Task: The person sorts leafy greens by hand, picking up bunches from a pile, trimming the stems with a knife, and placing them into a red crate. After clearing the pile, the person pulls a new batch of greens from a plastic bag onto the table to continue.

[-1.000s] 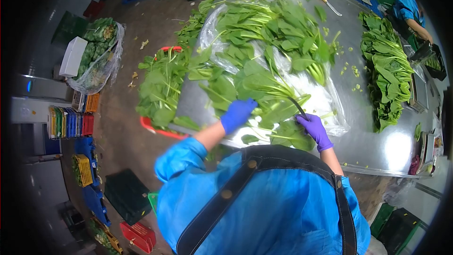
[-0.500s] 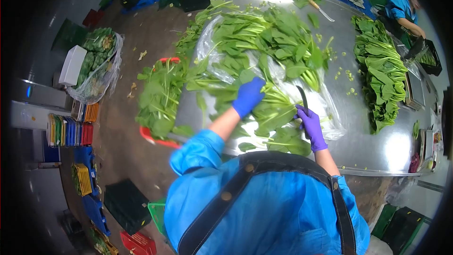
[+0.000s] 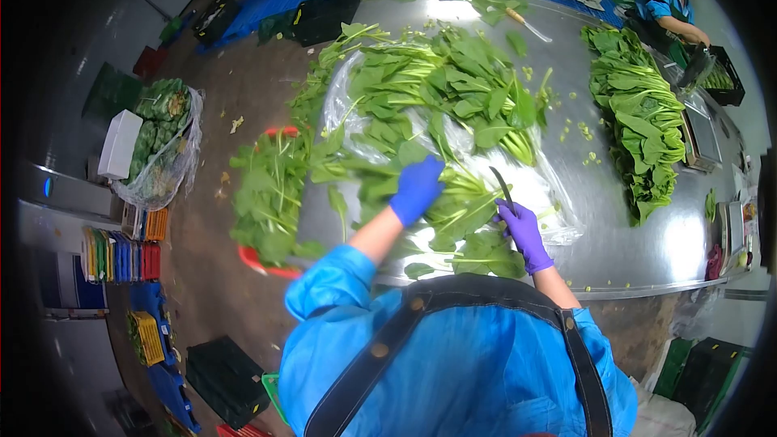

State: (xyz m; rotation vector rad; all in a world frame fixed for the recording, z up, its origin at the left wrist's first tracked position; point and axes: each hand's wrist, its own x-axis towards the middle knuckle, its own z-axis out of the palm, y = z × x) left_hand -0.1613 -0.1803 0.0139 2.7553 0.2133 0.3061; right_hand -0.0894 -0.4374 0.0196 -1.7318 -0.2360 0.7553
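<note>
My left hand (image 3: 418,189), in a blue glove, is closed around a stalk or bunch of leafy greens (image 3: 460,197) near the table's front edge; its fingertips are partly hidden. In a purple glove, my right hand (image 3: 524,235) grips a knife with a dark curved blade (image 3: 500,183). The blade points up and away, just right of the greens at my left hand. Loose leaves (image 3: 488,256) lie in front of both hands. Beyond them, a large heap of the same greens (image 3: 453,73) rests on clear plastic sheeting (image 3: 558,198).
Greens fill a red crate (image 3: 282,272) at the table's left. A long row of greens (image 3: 639,121) lies on the metal table (image 3: 603,255) to the right. Another knife (image 3: 530,26) lies at the back. A co-worker (image 3: 665,4) stands far right beside a black crate (image 3: 728,81).
The view has shifted slightly, so the table and greens appear a little further left. Both hands sit slightly lower and further left in view, still holding the greens and the knife.
</note>
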